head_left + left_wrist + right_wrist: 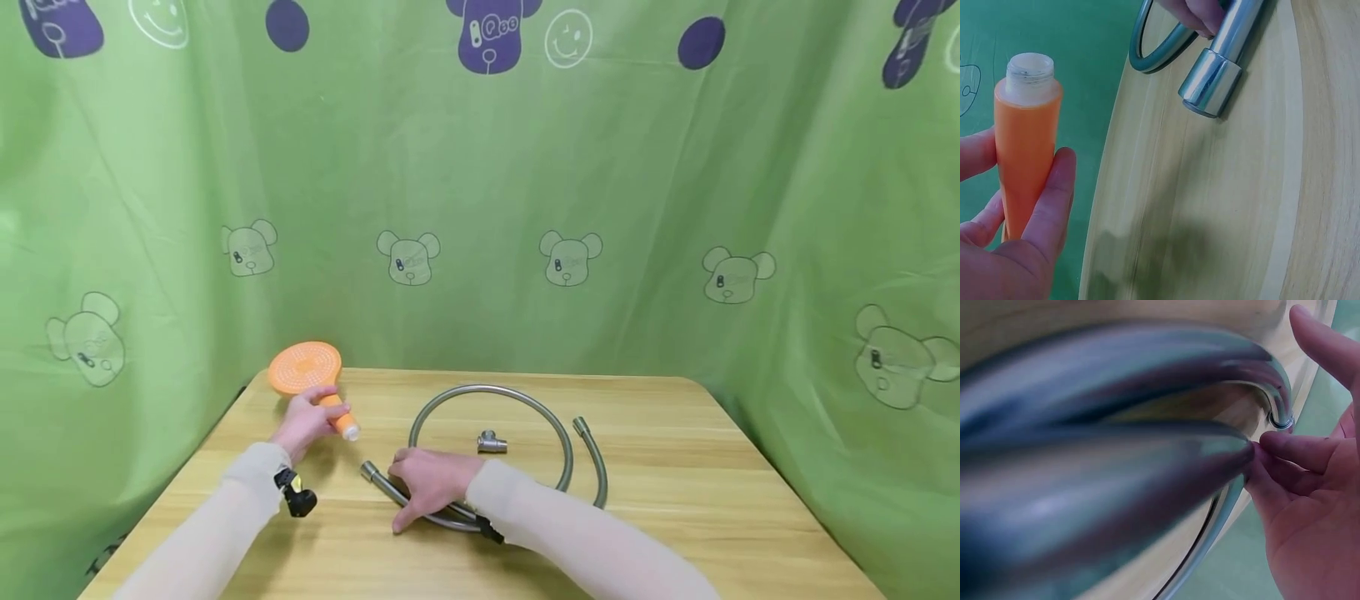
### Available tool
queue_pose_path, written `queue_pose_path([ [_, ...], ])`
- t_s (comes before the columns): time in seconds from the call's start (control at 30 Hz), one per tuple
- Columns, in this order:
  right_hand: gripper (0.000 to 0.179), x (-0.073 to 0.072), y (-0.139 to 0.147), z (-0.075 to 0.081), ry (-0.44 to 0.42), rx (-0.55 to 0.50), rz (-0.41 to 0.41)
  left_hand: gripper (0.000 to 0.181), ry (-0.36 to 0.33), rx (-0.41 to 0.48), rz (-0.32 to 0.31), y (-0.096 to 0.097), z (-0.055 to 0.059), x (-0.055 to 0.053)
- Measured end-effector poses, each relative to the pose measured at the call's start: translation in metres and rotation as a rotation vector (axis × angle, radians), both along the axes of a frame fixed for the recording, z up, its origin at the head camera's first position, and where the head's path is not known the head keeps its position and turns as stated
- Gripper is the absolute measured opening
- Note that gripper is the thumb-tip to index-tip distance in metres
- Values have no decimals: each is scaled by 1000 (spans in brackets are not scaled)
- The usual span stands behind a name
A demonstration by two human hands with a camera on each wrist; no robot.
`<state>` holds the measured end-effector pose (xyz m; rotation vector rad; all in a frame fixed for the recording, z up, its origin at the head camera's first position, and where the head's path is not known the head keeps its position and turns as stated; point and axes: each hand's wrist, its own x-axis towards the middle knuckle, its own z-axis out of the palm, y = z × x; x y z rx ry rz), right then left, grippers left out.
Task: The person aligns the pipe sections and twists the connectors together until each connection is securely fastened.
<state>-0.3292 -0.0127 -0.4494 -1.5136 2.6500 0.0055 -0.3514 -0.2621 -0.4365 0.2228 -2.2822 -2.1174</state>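
My left hand (306,421) grips the handle of an orange shower head (303,367) above the table's left side. In the left wrist view, thumb and fingers wrap the orange handle (1025,150), its whitish threaded end (1030,70) pointing up. Over the near left part of a coiled metal shower hose (480,388) is my right hand (435,479), thumb spread well away from the fingers. Its fingers are at the hose in the right wrist view; exact contact is unclear. One hose end fitting (369,472) lies just left of this hand.
Inside the hose loop lies a small metal angle valve (491,442). The hose's other end (581,427) points away on the right. All lie on a wooden table (712,475), with a green patterned curtain (487,325) around its back and sides.
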Motion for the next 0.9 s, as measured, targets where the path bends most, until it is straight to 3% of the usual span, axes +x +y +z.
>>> queue_pose_path([
  [0.27,51,1,-5,-9,59,52,4,66,1,-14,13,-1,-12,6],
  [0.9,35,2,-9,-8,57,68,-6,66,29,-38,9,3,-14,6],
])
